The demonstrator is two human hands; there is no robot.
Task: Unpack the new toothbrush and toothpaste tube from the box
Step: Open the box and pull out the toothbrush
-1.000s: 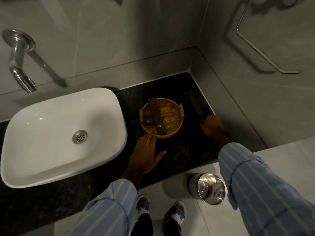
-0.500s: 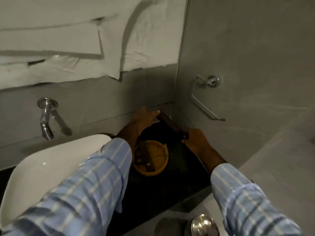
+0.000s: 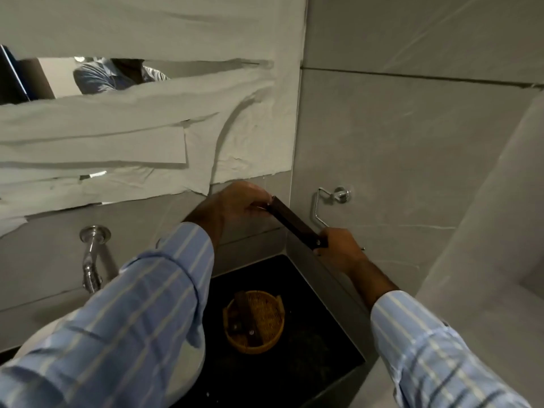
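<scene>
A long, slim dark brown box (image 3: 294, 222) is held up in the air in front of the wall corner, slanting down to the right. My left hand (image 3: 235, 203) pinches its upper end, fingers at the end flap. My right hand (image 3: 341, 248) grips its lower end. Whether the flap is open I cannot tell; no toothbrush or tube shows. Below, a round wicker basket (image 3: 272, 338) on the black counter (image 3: 318, 343) holds other dark brown boxes (image 3: 245, 313).
A white sink (image 3: 194, 346) lies partly behind my left sleeve, with a chrome tap (image 3: 91, 260) on the wall. A chrome holder (image 3: 329, 201) is mounted on the right wall. The mirror above is covered with paper (image 3: 132, 128).
The box has been lifted off the counter and raised to the wall corner. My left hand left the counter and took its upper end. The view has tilted upward.
</scene>
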